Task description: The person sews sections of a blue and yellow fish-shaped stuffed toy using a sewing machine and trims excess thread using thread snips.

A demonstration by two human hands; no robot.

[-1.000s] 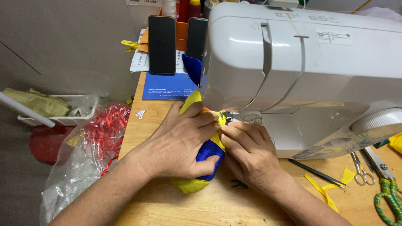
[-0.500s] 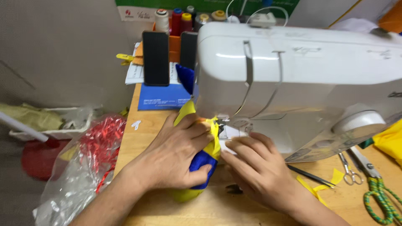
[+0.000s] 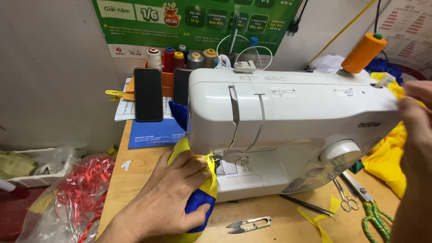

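A white sewing machine (image 3: 288, 117) stands on the wooden table (image 3: 135, 175). My left hand (image 3: 173, 193) presses a blue and yellow fabric piece (image 3: 200, 198) flat beside the needle area (image 3: 225, 159). My right hand (image 3: 416, 117) is raised at the machine's right end, by its side wheel, fingers curled against the casing; whether it grips the wheel is hidden. An orange thread cone (image 3: 363, 53) sits on top of the machine near that hand.
Thread snips (image 3: 249, 223), tweezers (image 3: 306, 204) and scissors (image 3: 348, 193) lie on the table front. Yellow cloth (image 3: 387, 157) is heaped at the right. Two dark phones (image 3: 148, 94) and several thread spools (image 3: 180, 58) stand behind. A bag of red ribbon (image 3: 76, 193) sits at the left.
My right hand has left the fabric at the needle and moved up to the machine's right end. The view has tilted upward. My left hand stays on the fabric.
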